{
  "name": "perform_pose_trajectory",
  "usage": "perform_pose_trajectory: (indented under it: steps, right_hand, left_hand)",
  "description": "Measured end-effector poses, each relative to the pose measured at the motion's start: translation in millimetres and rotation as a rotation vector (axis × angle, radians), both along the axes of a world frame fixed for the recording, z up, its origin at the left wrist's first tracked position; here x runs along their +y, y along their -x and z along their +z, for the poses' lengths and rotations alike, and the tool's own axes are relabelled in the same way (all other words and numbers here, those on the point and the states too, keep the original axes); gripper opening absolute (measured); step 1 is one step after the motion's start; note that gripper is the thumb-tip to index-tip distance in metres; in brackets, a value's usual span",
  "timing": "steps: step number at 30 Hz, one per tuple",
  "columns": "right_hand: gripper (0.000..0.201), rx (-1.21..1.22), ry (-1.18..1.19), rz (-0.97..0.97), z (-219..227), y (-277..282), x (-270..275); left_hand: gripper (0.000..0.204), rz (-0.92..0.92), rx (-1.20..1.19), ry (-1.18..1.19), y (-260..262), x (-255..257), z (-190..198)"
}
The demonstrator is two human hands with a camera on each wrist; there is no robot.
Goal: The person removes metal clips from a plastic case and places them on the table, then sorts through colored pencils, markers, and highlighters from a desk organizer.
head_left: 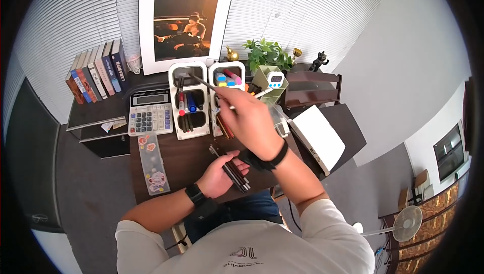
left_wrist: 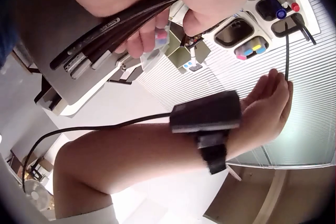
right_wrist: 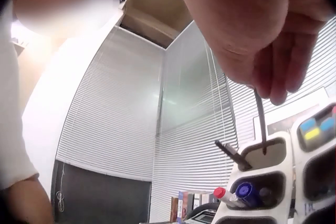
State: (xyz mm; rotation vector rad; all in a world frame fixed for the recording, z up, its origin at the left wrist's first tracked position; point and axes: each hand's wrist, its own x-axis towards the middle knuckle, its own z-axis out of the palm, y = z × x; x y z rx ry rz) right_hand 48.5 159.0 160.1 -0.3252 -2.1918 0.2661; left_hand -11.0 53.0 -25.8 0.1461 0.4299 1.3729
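My right hand (head_left: 247, 117) pinches a slim dark pen (right_wrist: 261, 121) by its upper end. In the right wrist view the pen points down, its lower tip within the opening of the top compartment of the left white organizer (right_wrist: 283, 169). Another dark pen (right_wrist: 233, 154) leans in that same compartment. Lower down, close to my body, my left hand (head_left: 218, 179) grips a bundle of slim pens (left_wrist: 94, 45), some dark and some with silvery ends. Red and blue markers (head_left: 190, 103) stand in the organizer's middle compartment, dark pens in its bottom one.
A second white organizer (head_left: 241, 66) with highlighters stands to the right, near a green holder (head_left: 262, 78) with a small timer (head_left: 275, 79). Left are a calculator (head_left: 149, 112) and a stickered pencil case (head_left: 154, 165). A white laptop-like slab (head_left: 318, 135) lies at right.
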Motion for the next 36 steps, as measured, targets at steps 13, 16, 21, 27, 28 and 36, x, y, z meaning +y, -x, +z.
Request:
perform_pose_trajectory:
  steps: [13,16,21,27,28,36]
  right_hand:
    - [0.035,-0.281,0.003,-0.030,-14.6,63.2,3.0]
    - [0.040,-0.253,0.039,-0.012,-6.5,31.6,-17.2]
    - [0.018,-0.118,0.296,0.125,-42.2,-61.0,-43.3]
    - [0.028,-0.515,0.558,-0.190,-102.8,-138.9,-55.8]
    - [0.028,-0.508,0.571,-0.208,-108.2,-142.9,-58.1]
    - [0.014,-0.256,0.398,-0.215,-84.5,-143.9,-49.3]
  left_hand:
    - [0.043,-0.055,0.035,-0.078,3.5,3.3,-5.7]
    - [0.037,-0.076,-0.009,-0.133,4.6,3.6,-15.2]
    - [0.034,-0.016,-0.025,-0.146,2.3,-2.1,3.1]
    - [0.041,0.047,-0.010,-0.025,-3.3,-1.2,-0.2]
    - [0.042,0.062,0.013,-0.013,-3.3,-1.8,3.9]
    - [0.048,0.088,0.079,-0.054,-3.5,-2.8,7.7]
